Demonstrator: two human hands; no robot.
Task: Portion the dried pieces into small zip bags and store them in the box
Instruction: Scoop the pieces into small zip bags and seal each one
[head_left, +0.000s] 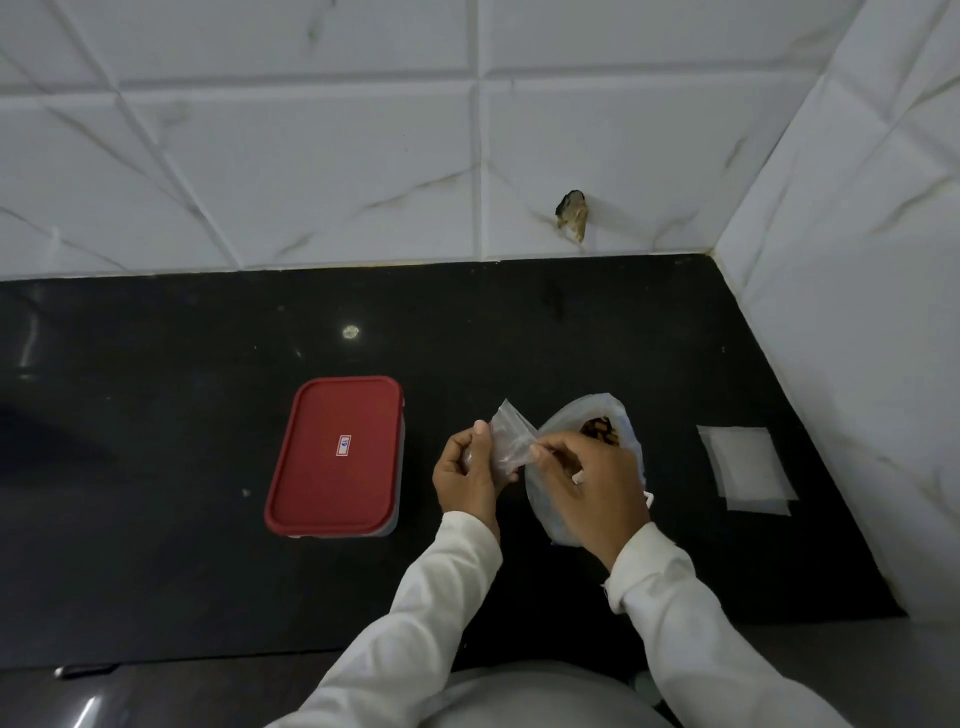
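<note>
**Both Grips on One Small Bag Beside the Closed Box**

The left grip (467, 470) was curled around a small zip bag (511, 434), thumb up along the bag's near side, and held it above the dark surface (156, 415). The right grip (589, 486) met the same bag from the other side, its thumb and forefinger pinched on the edge and the other fingers loosely bent. Whether the small bag held anything could not be told through the cloudy plastic.

Under and just behind the right grip stood a larger plastic bag (618, 410) with its mouth open, and brown dried pieces (600, 431) showed inside it. The box (335, 457) lay on the surface to the left of the hands, apart from them, with its red lid on and a small label at the lid's middle. A flat stack of empty zip bags (745, 467) rested on the surface well to the right, near the tiled side wall (857, 260). White sleeves (415, 613) covered both arms to the wrists.
</note>
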